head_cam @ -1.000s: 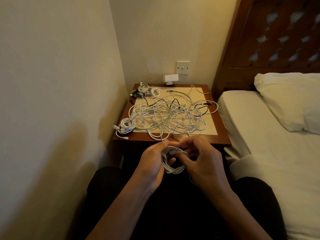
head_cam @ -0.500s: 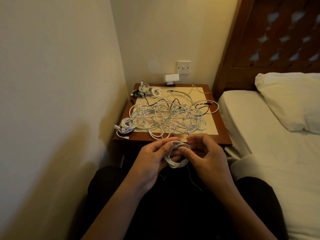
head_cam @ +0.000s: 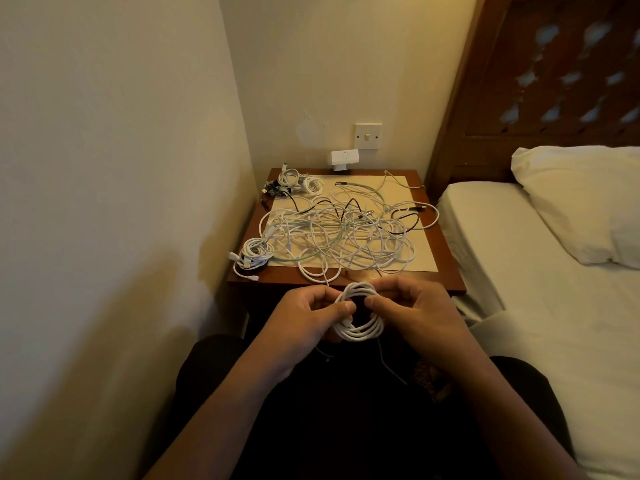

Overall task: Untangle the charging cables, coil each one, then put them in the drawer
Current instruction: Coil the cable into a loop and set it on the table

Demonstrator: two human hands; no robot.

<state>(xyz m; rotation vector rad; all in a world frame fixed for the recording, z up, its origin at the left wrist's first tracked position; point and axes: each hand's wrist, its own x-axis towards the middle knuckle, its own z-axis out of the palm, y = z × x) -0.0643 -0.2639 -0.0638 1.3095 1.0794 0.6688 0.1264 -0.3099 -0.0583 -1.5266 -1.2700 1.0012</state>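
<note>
The coiled white cable is held in front of the person's lap, just short of the desk's near edge, with its loops stacked into a small ring. The left hand grips the ring's left side, thumb laid across the strands and fingers curled behind. The right hand pinches the top right of the ring between thumb and curled fingers. A thin loose end hangs from the coil toward the dark lap. On the desk just beyond lies a tangle of cables, mostly white with a few black strands. 1 coiled bundle sits at the front-left corner; more coiled cables sit at the rear-left corner. A bed with a pillow stands to the right.
</note>
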